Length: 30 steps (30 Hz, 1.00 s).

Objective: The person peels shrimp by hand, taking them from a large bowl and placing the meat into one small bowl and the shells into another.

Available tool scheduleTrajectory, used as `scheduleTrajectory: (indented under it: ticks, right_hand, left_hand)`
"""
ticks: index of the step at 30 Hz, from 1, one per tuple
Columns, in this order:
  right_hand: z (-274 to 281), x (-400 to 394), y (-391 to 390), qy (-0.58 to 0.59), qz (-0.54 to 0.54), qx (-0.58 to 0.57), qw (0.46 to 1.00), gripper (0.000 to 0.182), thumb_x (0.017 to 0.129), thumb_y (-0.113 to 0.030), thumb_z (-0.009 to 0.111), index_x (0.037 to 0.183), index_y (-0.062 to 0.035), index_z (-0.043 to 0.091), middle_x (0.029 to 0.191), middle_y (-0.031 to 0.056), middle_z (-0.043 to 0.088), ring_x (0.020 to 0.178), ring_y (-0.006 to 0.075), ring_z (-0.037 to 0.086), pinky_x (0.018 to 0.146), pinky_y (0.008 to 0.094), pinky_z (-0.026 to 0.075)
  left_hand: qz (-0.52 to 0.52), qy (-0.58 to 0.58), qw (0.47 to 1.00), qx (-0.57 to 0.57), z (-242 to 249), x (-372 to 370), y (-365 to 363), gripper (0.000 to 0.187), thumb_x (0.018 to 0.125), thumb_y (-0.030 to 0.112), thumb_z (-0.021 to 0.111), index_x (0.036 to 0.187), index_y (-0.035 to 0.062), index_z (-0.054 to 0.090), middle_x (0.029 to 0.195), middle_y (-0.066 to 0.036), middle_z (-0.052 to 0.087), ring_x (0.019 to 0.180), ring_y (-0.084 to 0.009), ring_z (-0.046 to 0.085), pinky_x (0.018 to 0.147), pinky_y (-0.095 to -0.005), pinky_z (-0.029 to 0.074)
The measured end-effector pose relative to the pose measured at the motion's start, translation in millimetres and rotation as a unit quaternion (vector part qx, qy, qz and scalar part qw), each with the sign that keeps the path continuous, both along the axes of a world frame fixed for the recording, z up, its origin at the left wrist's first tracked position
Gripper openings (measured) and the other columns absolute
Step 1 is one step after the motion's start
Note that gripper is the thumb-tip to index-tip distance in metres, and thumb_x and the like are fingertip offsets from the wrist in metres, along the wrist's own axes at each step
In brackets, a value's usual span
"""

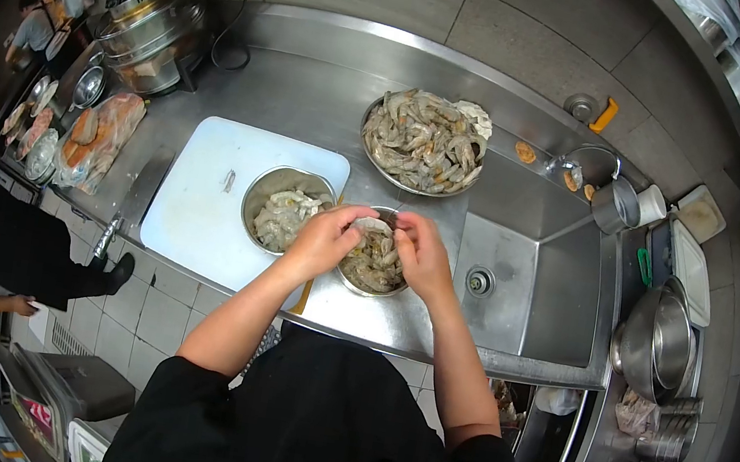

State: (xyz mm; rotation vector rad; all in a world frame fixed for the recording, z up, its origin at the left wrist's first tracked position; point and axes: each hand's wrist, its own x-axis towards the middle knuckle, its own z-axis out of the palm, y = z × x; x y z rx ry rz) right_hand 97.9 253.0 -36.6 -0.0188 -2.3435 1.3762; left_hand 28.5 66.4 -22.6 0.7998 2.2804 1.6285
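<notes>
My left hand (328, 238) and my right hand (421, 251) meet over a small metal bowl (360, 287) of shrimp shells and heads (377, 266). Between my fingertips is a greyish shrimp (376, 225), partly covered by the fingers. Both hands are closed in a pinch. Just left of them, a metal bowl (251, 194) on the white cutting board (199, 225) holds peeled shrimp (281, 218). Behind my hands stands a large metal bowl (367, 130) heaped with unpeeled shrimp (427, 139). A small grey scrap (229, 180) lies on the board.
A sink (500, 317) with a faucet (582, 158) is to the right. On the left are a cleaver-like knife (144, 188) at the counter's edge, a bagged orange-pink food (96, 142) and a glass-bowled appliance (151, 31). A person (6, 234) stands at far left.
</notes>
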Motion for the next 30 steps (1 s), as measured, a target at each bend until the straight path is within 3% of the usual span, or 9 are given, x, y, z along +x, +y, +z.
scheduleTrajectory:
  ticks: [3, 5, 6, 17, 22, 24, 25, 27, 30]
  right_hand:
    - [-2, -5, 5, -0.105, 0.125, 0.002, 0.987, 0.014, 0.093, -0.015, 0.051, 0.1, -0.0035, 0.056, 0.082, 0.0096, 0.061, 0.078, 0.0212, 0.061, 0.071, 0.0341, 0.049]
    - [-7, -5, 3, -0.11, 0.12, -0.044, 0.986, 0.015, 0.093, -0.016, 0.05, 0.099, -0.0037, 0.057, 0.08, 0.0083, 0.061, 0.076, 0.0196, 0.06, 0.069, 0.0332, 0.048]
    - [-9, -5, 2, -0.117, 0.117, -0.091, 0.982, 0.016, 0.094, -0.017, 0.049, 0.098, -0.0039, 0.058, 0.078, 0.0069, 0.061, 0.073, 0.018, 0.059, 0.067, 0.0322, 0.048]
    - [-9, 5, 4, -0.1, -0.002, -0.071, 0.992, 0.016, 0.088, -0.016, 0.055, 0.082, -0.0026, 0.061, 0.068, 0.0053, 0.062, 0.064, 0.0137, 0.058, 0.06, 0.0295, 0.047]
    - [-6, 10, 3, -0.099, -0.06, -0.065, 0.991, 0.014, 0.085, -0.014, 0.054, 0.082, -0.0028, 0.062, 0.067, 0.0087, 0.062, 0.062, 0.0145, 0.059, 0.058, 0.031, 0.047]
    - [-13, 8, 8, -0.175, -0.005, -0.414, 0.893, 0.013, 0.084, -0.013, 0.054, 0.082, -0.0025, 0.061, 0.066, 0.0097, 0.061, 0.06, 0.0157, 0.058, 0.057, 0.0316, 0.046]
    - [-11, 9, 7, -0.176, -0.004, -0.414, 0.893, 0.013, 0.084, -0.013, 0.054, 0.082, -0.0025, 0.061, 0.066, 0.0097, 0.061, 0.06, 0.0157, 0.058, 0.057, 0.0316, 0.046]
    - [-5, 12, 2, -0.061, -0.104, -0.036, 0.992, 0.016, 0.088, -0.014, 0.053, 0.082, -0.0021, 0.061, 0.066, 0.0041, 0.059, 0.061, 0.0124, 0.053, 0.057, 0.0297, 0.044]
    - [-3, 13, 10, -0.016, -0.155, 0.0, 0.988, 0.012, 0.084, -0.013, 0.055, 0.081, -0.0024, 0.061, 0.065, 0.0065, 0.059, 0.06, 0.0143, 0.057, 0.056, 0.0305, 0.045]
  left_hand:
    - [-0.041, 0.048, 0.998, 0.022, 1, 1, 5, 0.03, 0.092, 0.011, 0.054, 0.121, 0.0032, 0.06, 0.103, -0.009, 0.066, 0.091, -0.0157, 0.06, 0.082, -0.0284, 0.047]
    - [-0.04, 0.023, 0.999, 0.007, 7, 3, 6, 0.029, 0.092, 0.011, 0.054, 0.119, 0.0031, 0.059, 0.111, -0.016, 0.065, 0.098, -0.0291, 0.064, 0.086, -0.0345, 0.048]
    - [-0.039, 0.023, 0.999, 0.007, 10, 4, 6, 0.029, 0.092, 0.011, 0.054, 0.119, 0.0031, 0.059, 0.111, -0.016, 0.065, 0.098, -0.0291, 0.064, 0.086, -0.0345, 0.048]
    - [-0.059, -0.087, 0.994, 0.013, 7, 9, 7, 0.033, 0.093, 0.012, 0.057, 0.124, 0.0027, 0.054, 0.093, -0.001, 0.059, 0.084, -0.0074, 0.055, 0.077, -0.0232, 0.046]
    - [-0.064, -0.096, 0.993, 0.031, 0, 13, 10, 0.032, 0.093, 0.01, 0.056, 0.124, 0.0009, 0.054, 0.094, -0.003, 0.063, 0.086, -0.0079, 0.058, 0.078, -0.0234, 0.047]
    - [-0.061, -0.1, 0.992, 0.039, 5, 16, 13, 0.032, 0.093, 0.01, 0.056, 0.124, 0.0004, 0.054, 0.095, -0.003, 0.064, 0.086, -0.0081, 0.059, 0.078, -0.0235, 0.048]
    - [-0.064, -0.106, 0.991, 0.043, 7, 17, 14, 0.032, 0.093, 0.01, 0.056, 0.124, 0.0001, 0.053, 0.094, -0.003, 0.064, 0.085, -0.0082, 0.059, 0.078, -0.0232, 0.048]
    - [-0.066, -0.111, 0.99, 0.047, 7, 18, 14, 0.032, 0.093, 0.01, 0.055, 0.124, -0.0001, 0.053, 0.094, -0.003, 0.064, 0.085, -0.0083, 0.059, 0.078, -0.0229, 0.047]
    - [-0.063, -0.097, 0.993, 0.023, 4, 16, 10, 0.032, 0.093, 0.009, 0.055, 0.124, 0.0001, 0.053, 0.094, -0.003, 0.064, 0.086, -0.0085, 0.059, 0.078, -0.0225, 0.047]
